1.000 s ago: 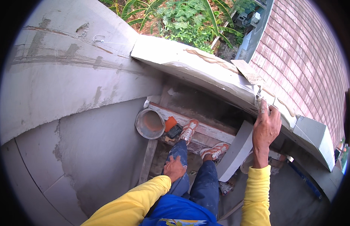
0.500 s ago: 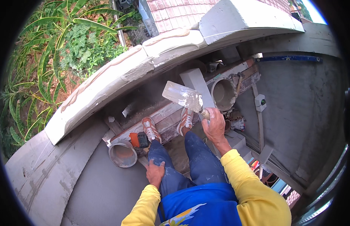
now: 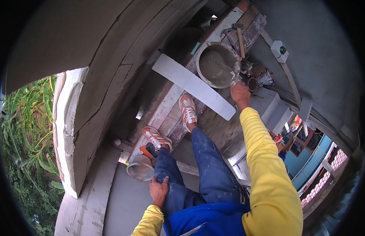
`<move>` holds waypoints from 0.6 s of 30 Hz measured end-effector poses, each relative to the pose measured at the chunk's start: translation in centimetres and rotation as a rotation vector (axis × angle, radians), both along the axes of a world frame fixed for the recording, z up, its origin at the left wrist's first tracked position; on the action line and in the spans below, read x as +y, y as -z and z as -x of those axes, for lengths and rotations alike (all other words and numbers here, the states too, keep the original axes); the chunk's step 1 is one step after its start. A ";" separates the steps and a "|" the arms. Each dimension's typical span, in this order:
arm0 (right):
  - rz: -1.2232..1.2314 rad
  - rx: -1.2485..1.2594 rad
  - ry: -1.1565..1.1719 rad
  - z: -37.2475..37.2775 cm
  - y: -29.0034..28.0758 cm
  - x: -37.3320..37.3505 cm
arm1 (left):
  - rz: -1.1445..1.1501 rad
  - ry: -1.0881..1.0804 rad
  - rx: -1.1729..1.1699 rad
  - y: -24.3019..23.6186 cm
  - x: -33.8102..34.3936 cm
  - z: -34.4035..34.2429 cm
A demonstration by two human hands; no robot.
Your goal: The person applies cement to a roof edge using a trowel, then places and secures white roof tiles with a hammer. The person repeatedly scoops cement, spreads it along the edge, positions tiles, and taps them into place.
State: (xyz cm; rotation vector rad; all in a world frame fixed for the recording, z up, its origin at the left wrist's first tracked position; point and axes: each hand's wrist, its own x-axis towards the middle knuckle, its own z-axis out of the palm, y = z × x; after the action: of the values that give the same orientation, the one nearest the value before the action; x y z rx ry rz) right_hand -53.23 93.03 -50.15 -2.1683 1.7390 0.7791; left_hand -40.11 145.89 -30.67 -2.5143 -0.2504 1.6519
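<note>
My right hand point(image 3: 240, 95) is closed around the handle of a trowel point(image 3: 232, 76), mostly hidden by the fist. The trowel's blade dips into a round bucket point(image 3: 198, 67) of grey mortar point(image 3: 214, 65), so little of it shows. My left hand point(image 3: 159, 191) lies on my left leg near the knee, fingers apart, holding nothing. Between the bucket and my shoes a long pale block point(image 3: 194, 86) lies across the planks. Beside my left leg is a smaller bucket point(image 3: 140, 168), with an orange and black object point(image 3: 148, 150) close by.
My feet stand on a plank scaffold point(image 3: 163, 112). Hammers point(image 3: 240, 41) lie past the mortar bucket. A grey block wall point(image 3: 107, 59) rises on the left, with plants point(image 3: 31, 129) far below. Stacked blocks point(image 3: 271, 106) and a plastered wall point(image 3: 320, 70) are on the right.
The trowel, held up before the pale block, has gone right and down into the mortar bucket. My view has turned, bringing the wall's side in. My left hand stays on my leg.
</note>
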 end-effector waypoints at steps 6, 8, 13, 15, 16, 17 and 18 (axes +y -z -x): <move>-0.112 0.007 0.017 -1.6 8.3 -5.2 | -0.085 0.079 0.009 0.4 -2.9 0.5; -0.088 -0.015 -0.017 -2.3 10.2 -5.6 | -0.091 0.091 0.008 0.6 -3.9 0.7; -0.049 -0.135 -0.018 -5.5 12.3 -5.6 | -0.111 0.097 0.028 0.7 -4.9 1.0; -0.089 -0.154 -0.008 -6.0 12.2 -5.2 | -0.106 0.099 0.022 0.7 -5.0 1.2; -0.051 -0.184 -0.049 -5.2 12.4 -4.4 | -0.102 0.102 0.019 0.6 -4.9 1.2; 0.008 -0.209 -0.078 -2.8 13.1 -4.0 | -0.097 0.114 0.026 0.8 -5.3 0.8; 0.064 -0.236 -0.109 -1.1 13.6 -3.5 | -0.096 0.123 0.030 0.9 -5.6 0.5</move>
State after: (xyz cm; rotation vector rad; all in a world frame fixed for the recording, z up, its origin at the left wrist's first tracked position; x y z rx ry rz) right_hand -52.13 89.57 -63.79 -2.3066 1.5589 0.4734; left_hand -40.63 140.25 -31.56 -2.3823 -0.1634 1.5908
